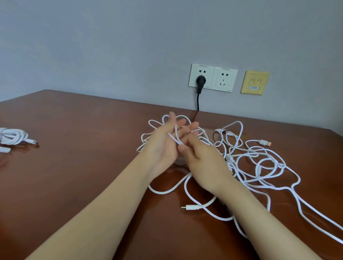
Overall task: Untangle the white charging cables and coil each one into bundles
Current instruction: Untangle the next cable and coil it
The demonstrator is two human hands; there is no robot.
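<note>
One bundle [6, 135] is coiled, far left on the bench [70, 173]. Centre frame, a cable [176, 137] is pinched in the grip of the right hand [201, 161] and laid across the spread left hand [163, 143]. The tangle [256, 163] at right is not yet sorted.

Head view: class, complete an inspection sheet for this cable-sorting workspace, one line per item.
Surface: brown glossy table, set against the wall.
Job's things: tangled white cables spread right of centre; one coiled bundle at the left edge.
Clutter: nothing seen.
Grippers: left hand open, fingers straight, cable loops draped across them; right hand pinches a strand of the tangled white cables.
Cables: black power cord plugged into the wall socket; orange-tipped USB plug lies free, far right.
Surroundings: grey wall; yellowish data plate.
</note>
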